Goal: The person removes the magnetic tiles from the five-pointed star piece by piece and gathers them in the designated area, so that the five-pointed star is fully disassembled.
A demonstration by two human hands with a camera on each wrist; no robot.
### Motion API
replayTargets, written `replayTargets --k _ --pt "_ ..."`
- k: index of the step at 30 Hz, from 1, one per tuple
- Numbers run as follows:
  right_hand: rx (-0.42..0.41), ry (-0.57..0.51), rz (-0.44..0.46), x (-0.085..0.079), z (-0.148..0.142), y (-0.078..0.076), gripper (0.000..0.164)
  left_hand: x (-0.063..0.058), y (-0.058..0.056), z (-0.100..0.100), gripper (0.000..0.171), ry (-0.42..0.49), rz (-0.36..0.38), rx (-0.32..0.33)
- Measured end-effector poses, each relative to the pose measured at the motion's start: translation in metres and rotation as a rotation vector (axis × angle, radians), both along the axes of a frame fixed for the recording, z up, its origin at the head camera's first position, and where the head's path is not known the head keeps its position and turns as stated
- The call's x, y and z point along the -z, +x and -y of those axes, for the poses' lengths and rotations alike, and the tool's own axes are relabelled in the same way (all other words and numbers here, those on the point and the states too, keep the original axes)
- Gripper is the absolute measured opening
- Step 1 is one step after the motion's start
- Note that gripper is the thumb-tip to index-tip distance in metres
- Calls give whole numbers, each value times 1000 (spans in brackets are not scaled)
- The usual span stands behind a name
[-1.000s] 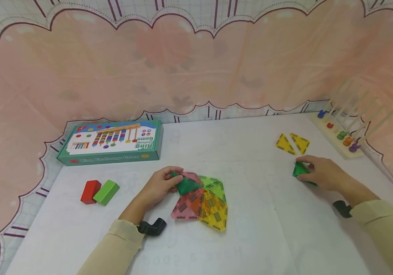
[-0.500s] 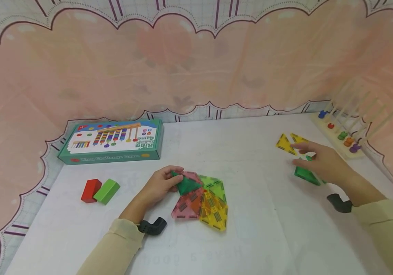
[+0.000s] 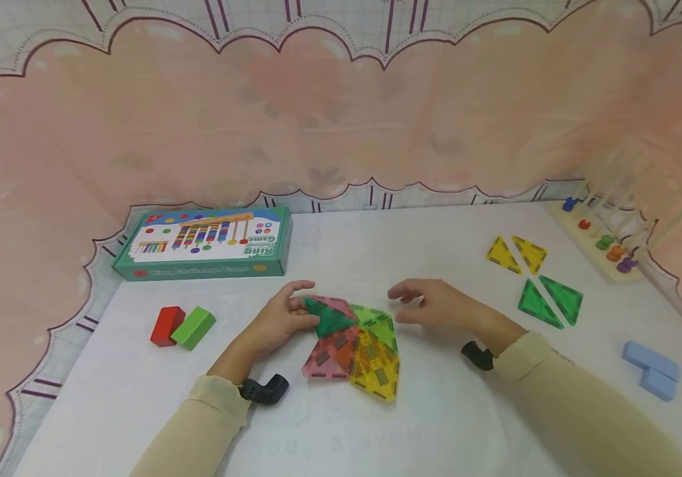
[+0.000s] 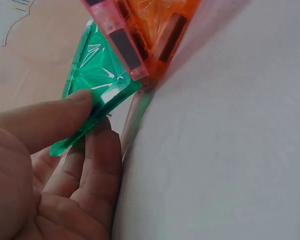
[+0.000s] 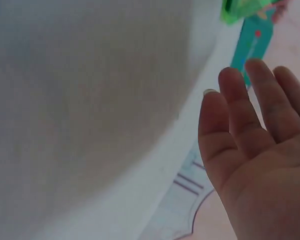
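My left hand [image 3: 272, 326] pinches a translucent green triangular magnetic tile [image 3: 330, 318] between thumb and fingers. That tile belongs to a cluster of magnetic tiles meeting at a central point: pink tiles [image 3: 327, 363], yellow tiles [image 3: 376, 376] and light green tiles [image 3: 382, 328]. In the left wrist view an orange tile [image 4: 162, 20] shows beside the pink one, and the thumb lies on the green tile's face. Just right of the cluster hovers my right hand [image 3: 436, 306], fingers loosely bent and holding nothing. The right wrist view shows its bare palm and fingers.
Two yellow triangles [image 3: 503, 255] and two green triangles [image 3: 540, 305] lie at the right. Behind them stands a peg board [image 3: 594, 248] with coloured figures. Blue blocks [image 3: 651, 364] sit far right. A Ring Game box [image 3: 203, 242], a red block [image 3: 168, 324] and a green block [image 3: 194, 327] are left.
My right hand has let go of the green triangles beside the yellow ones and moved left to the cluster. My left hand keeps its hold. The head view has shifted slightly.
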State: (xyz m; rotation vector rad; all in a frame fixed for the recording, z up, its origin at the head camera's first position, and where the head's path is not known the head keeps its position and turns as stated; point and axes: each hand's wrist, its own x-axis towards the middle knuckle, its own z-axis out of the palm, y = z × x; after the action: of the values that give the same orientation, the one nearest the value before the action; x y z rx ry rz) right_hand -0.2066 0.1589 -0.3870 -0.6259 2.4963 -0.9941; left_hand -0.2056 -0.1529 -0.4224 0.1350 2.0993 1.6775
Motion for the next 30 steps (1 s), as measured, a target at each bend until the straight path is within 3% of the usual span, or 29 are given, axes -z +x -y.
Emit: replayTargets --k 3,10,13,15,18,23,26,30 --pt "-51 28 22 4 8 6 44 0 -2 -2 66 -19 -6 1" --pt "-23 85 29 5 6 23 41 -1 -14 -8 62 -134 -53 -1" --pt "-25 73 36 6 4 29 39 -3 -13 -9 61 -169 -71 -8" --pt "-28 63 33 7 3 31 38 -7 -8 -7 57 -202 -90 -19" --pt "-37 60 12 8 5 32 38 -15 11 1 49 -244 -129 -22" --pt "-37 40 -2 8 10 29 40 -21 44 9 47 -242 -160 95" --pt "-36 33 16 8 13 28 42 -17 55 8 50 -261 -196 145" --pt "-43 39 15 9 15 30 41 -11 58 7 42 -308 -221 75"
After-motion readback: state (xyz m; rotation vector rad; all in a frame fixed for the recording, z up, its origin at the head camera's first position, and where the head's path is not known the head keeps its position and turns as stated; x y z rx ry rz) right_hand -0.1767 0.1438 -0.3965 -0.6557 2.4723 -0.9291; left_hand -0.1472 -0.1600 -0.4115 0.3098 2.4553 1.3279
